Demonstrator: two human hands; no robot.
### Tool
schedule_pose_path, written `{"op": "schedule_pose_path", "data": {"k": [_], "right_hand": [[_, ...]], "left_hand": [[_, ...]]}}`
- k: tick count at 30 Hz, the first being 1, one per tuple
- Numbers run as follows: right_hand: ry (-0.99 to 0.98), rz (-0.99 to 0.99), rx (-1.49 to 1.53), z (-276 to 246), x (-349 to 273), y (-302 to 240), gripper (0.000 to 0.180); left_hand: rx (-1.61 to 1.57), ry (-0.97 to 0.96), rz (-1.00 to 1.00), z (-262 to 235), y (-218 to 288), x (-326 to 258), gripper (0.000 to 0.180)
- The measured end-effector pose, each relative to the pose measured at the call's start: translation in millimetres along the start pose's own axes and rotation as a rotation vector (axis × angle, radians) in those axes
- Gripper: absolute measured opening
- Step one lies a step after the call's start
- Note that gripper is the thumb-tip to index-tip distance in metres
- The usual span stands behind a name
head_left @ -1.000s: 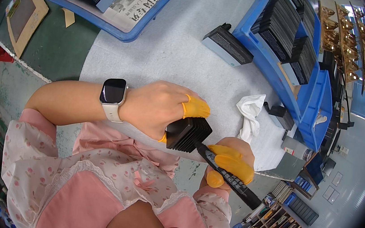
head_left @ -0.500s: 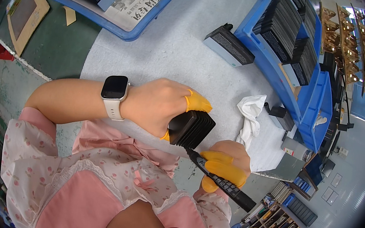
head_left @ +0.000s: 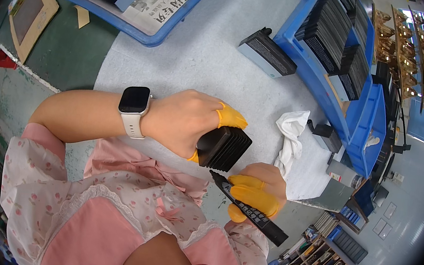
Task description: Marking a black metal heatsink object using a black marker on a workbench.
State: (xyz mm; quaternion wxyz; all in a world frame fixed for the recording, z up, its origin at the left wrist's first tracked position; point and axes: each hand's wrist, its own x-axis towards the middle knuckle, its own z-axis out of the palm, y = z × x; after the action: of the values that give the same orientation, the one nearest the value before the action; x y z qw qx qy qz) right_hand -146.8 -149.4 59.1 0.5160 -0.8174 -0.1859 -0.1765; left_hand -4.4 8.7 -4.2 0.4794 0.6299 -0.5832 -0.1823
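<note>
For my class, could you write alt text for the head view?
A person's left hand grips stacked black plates while the right hand holds a marker, its tip close to them. Both wear yellow finger covers. A white cloth and blue trays lie on the table.

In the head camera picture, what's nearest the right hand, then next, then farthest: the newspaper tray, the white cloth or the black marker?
1. Black marker: held in the right hand.
2. White cloth: just beyond the hand, slightly right.
3. Newspaper tray: far off, upper left.
</note>
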Motion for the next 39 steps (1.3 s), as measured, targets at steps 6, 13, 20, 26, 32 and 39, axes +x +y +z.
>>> {"op": "schedule_pose_path", "data": {"k": [6,13,20,26,32,39], "right_hand": [[0.028,-0.066,-0.02,0.0,0.4,4.7,0.041],[0.063,0.062,-0.077,2.0,-2.4,-4.0,0.039],[0.114,0.088,-0.113,4.0,-1.9,-7.0,0.025],[0.095,0.064,-0.113,2.9,-1.5,-7.0,0.016],[0.073,0.036,-0.108,1.4,-0.9,-4.2,0.009],[0.057,0.042,-0.114,-1.7,-2.8,-2.5,0.006]], "left_hand": [[-0.018,0.01,-0.001,-0.6,0.9,1.4,0.07],[-0.021,-0.009,-0.02,-0.4,0.3,1.4,0.07],[-0.023,-0.012,-0.021,-0.7,1.1,1.5,0.07],[-0.006,0.002,0.004,0.3,2.2,2.0,0.069],[0.005,-0.001,-0.003,-0.5,3.4,1.2,0.067],[0.009,0.012,0.015,0.6,2.7,1.7,0.067]]}}
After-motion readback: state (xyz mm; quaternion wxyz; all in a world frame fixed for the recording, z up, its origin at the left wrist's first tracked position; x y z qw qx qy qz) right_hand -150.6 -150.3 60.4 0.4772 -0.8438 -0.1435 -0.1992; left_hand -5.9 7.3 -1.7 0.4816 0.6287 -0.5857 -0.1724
